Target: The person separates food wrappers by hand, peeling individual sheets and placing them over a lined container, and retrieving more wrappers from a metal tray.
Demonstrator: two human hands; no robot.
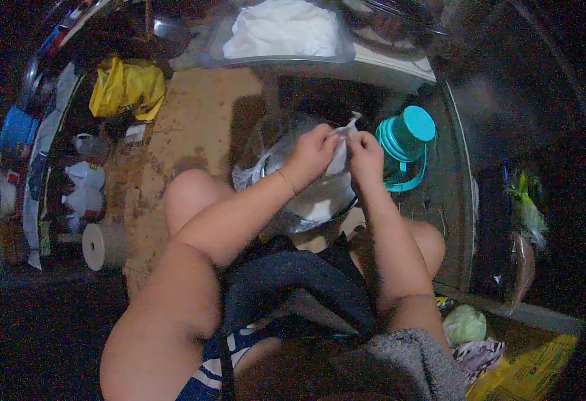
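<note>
In the head view we are pinching a white plastic bag (338, 159) between the fingers of our left hand (315, 152) and right hand (366, 159), its twisted end poking up beyond them. The bag is hanging over a round bowl (274, 167), which our hands are partly covering. Turquoise containers (405, 137) are standing just right of our right hand. A tray (283, 61) of white stuff is resting on the far side, a yellow bag (129, 88) is lying far left, and a pale roll (104, 247) is sitting nearer on the left.
</note>
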